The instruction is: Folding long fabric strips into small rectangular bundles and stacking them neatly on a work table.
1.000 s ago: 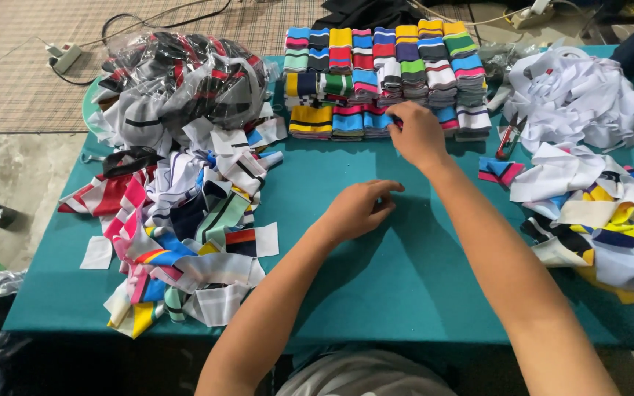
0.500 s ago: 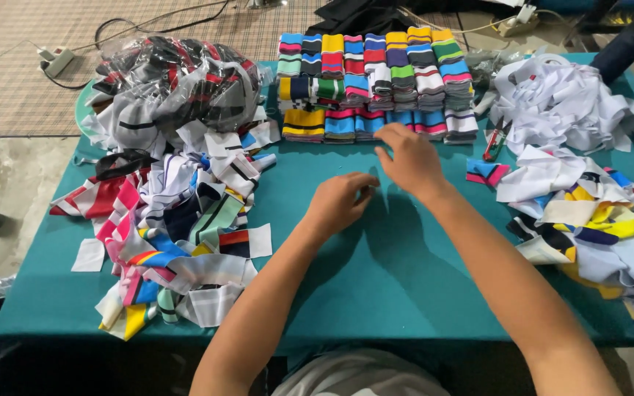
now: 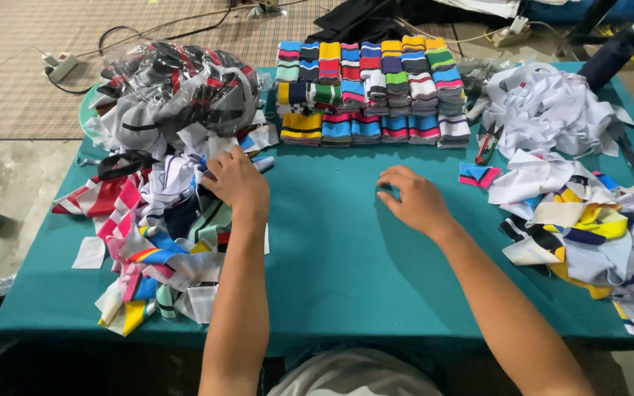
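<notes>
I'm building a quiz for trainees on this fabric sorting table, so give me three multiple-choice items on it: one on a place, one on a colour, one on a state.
1. Where do the neat rows of folded striped fabric pieces lie?
A. at the far edge of the table, middle
B. at the near edge
C. on the floor

2. What colour is the cloth covering the table?
A. red
B. teal green
C. white

3. What is the left hand doing?
A. hanging off the table
B. holding scissors
C. resting on the loose heap of mixed striped fabric pieces

Answers: 1 A, the rows sit beyond both hands, at the far side. 2 B, bare teal shows around the empty right hand. 3 C, its fingers lie on the heap at the table's left.
</notes>
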